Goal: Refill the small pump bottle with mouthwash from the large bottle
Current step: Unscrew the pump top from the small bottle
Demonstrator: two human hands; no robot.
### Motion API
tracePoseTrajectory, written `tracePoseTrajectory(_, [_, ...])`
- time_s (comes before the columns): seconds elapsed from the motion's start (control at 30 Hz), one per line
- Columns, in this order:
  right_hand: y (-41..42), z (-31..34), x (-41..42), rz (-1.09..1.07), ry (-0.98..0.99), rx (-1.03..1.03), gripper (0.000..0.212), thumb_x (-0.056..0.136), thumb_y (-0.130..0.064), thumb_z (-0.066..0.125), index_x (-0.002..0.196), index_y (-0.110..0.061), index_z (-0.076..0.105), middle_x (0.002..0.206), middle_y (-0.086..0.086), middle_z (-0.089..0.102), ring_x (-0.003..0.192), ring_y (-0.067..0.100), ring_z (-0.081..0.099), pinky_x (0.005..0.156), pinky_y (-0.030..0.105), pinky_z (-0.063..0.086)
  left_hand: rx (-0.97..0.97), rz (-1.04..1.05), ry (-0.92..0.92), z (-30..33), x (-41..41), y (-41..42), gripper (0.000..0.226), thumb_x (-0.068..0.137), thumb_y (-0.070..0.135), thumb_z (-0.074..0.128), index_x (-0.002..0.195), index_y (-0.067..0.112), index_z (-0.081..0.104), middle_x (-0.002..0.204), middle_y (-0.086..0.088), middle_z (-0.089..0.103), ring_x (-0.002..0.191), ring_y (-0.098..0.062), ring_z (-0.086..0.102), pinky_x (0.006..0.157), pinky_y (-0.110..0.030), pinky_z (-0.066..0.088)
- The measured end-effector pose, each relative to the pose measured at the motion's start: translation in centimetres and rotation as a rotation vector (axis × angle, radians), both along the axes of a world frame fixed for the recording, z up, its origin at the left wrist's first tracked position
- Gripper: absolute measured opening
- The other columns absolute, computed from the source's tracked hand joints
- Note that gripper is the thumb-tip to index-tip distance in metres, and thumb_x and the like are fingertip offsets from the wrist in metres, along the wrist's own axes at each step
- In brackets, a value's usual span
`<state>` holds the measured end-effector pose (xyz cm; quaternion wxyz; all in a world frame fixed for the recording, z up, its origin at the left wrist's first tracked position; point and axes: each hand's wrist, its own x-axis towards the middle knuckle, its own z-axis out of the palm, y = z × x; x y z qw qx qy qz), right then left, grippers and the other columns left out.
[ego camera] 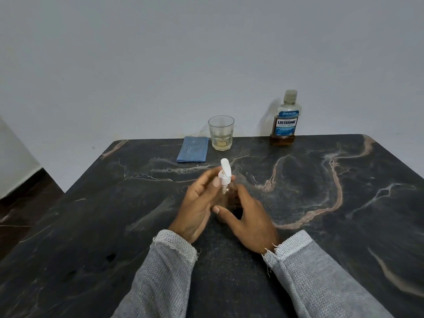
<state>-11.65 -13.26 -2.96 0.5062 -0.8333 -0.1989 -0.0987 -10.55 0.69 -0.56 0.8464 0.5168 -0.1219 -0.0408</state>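
Observation:
A small clear pump bottle (pixel 226 195) stands at the middle of the dark marble table (pixel 321 226). Its white pump head (pixel 224 172) sits tilted at the bottle's neck, with the dip tube showing below it. My left hand (pixel 197 203) pinches the pump's collar between thumb and fingers. My right hand (pixel 247 216) wraps around the bottle's body from the right and holds it down. The large mouthwash bottle (pixel 285 119), with a blue label, a capped top and a little amber liquid at the bottom, stands at the table's far edge, to the right.
A drinking glass (pixel 221 133) with a bit of pale liquid stands at the far edge, left of the large bottle. A folded blue cloth (pixel 193 149) lies beside the glass. A plain wall rises behind the table; the floor shows at the left.

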Motion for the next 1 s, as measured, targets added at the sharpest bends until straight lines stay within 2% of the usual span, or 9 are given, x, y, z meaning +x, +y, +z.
tracePoseTrajectory(0.07, [0.02,-0.02,0.01,0.003,0.005,0.000,0.041,0.088,-0.038,0.066,0.123,-0.025,0.049,0.109,-0.016,0.066,0.098,-0.003,0.063,0.084,0.021,0.051,-0.001,0.009,0.024,0.07,-0.04,-0.03,0.033,0.092,0.026,0.051,0.119,0.011,0.062,0.110,-0.009,0.070,0.102,-0.017,0.067,0.088,-0.031,0.055])
tracePoseTrajectory(0.17, [0.02,-0.09,0.06,0.000,-0.004,0.000,0.038,0.088,-0.037,0.067,0.120,-0.025,0.050,0.106,-0.016,0.066,0.095,-0.003,0.063,0.082,0.021,0.052,0.020,0.021,0.009,0.08,0.04,0.01,0.034,0.087,0.028,0.060,0.114,0.008,0.065,0.108,-0.009,0.071,0.100,-0.017,0.068,0.082,-0.029,0.056])
tracePoseTrajectory(0.37, [0.00,-0.07,0.06,-0.008,-0.006,-0.023,0.036,0.088,-0.039,0.066,0.118,-0.027,0.049,0.104,-0.016,0.065,0.093,-0.004,0.062,0.078,0.013,0.048,0.045,0.017,-0.014,-0.30,0.26,0.20,0.030,0.084,0.018,0.062,0.114,0.012,0.061,0.110,-0.006,0.071,0.102,-0.017,0.066,0.085,-0.030,0.055])
tracePoseTrajectory(0.53, [0.01,-0.21,0.06,-0.014,-0.012,-0.031,0.040,0.087,-0.042,0.065,0.121,-0.027,0.048,0.108,-0.016,0.065,0.096,-0.002,0.062,0.083,0.024,0.052,0.022,0.013,0.030,-0.09,0.11,0.12,0.032,0.090,0.026,0.050,0.112,0.013,0.069,0.111,-0.006,0.071,0.103,-0.016,0.067,0.083,-0.028,0.055])
tracePoseTrajectory(0.67, [-0.03,-0.23,0.11,-0.017,-0.009,-0.032,0.042,0.087,-0.044,0.064,0.121,-0.026,0.048,0.107,-0.014,0.065,0.095,0.000,0.063,0.082,0.029,0.054,0.044,0.003,-0.005,-0.32,0.29,0.22,0.027,0.089,0.022,0.059,0.112,0.008,0.061,0.109,-0.007,0.071,0.100,-0.016,0.066,0.083,-0.029,0.055])
tracePoseTrajectory(0.73, [-0.05,-0.25,0.13,-0.020,-0.008,-0.031,0.042,0.087,-0.045,0.064,0.120,-0.026,0.048,0.106,-0.014,0.066,0.094,0.000,0.063,0.082,0.031,0.054,0.042,0.000,-0.011,-0.36,0.38,0.29,0.031,0.085,0.023,0.063,0.112,0.009,0.059,0.110,-0.007,0.070,0.101,-0.018,0.065,0.084,-0.030,0.055])
tracePoseTrajectory(0.83, [-0.03,-0.24,0.09,-0.021,-0.007,-0.036,0.041,0.087,-0.045,0.064,0.120,-0.027,0.048,0.108,-0.014,0.065,0.095,-0.001,0.062,0.082,0.029,0.053,0.016,-0.020,0.010,-0.29,0.34,0.28,0.053,0.082,0.043,0.068,0.122,0.009,0.059,0.113,-0.009,0.069,0.104,-0.019,0.065,0.087,-0.034,0.055])
tracePoseTrajectory(0.93, [-0.01,-0.22,0.06,-0.016,-0.006,-0.037,0.040,0.087,-0.045,0.063,0.119,-0.026,0.049,0.108,-0.015,0.065,0.095,-0.001,0.062,0.082,0.027,0.052,0.013,-0.014,0.053,-0.34,0.27,0.30,0.042,0.091,0.034,0.054,0.123,0.009,0.061,0.113,-0.008,0.070,0.106,-0.018,0.066,0.087,-0.032,0.055])
tracePoseTrajectory(1.0, [-0.03,-0.22,0.07,-0.015,-0.006,-0.043,0.040,0.087,-0.045,0.063,0.119,-0.026,0.048,0.107,-0.014,0.065,0.095,-0.001,0.062,0.081,0.027,0.053,0.026,-0.005,0.042,-0.27,0.30,0.27,0.034,0.090,0.030,0.059,0.117,0.009,0.064,0.113,-0.008,0.070,0.105,-0.017,0.066,0.084,-0.030,0.055])
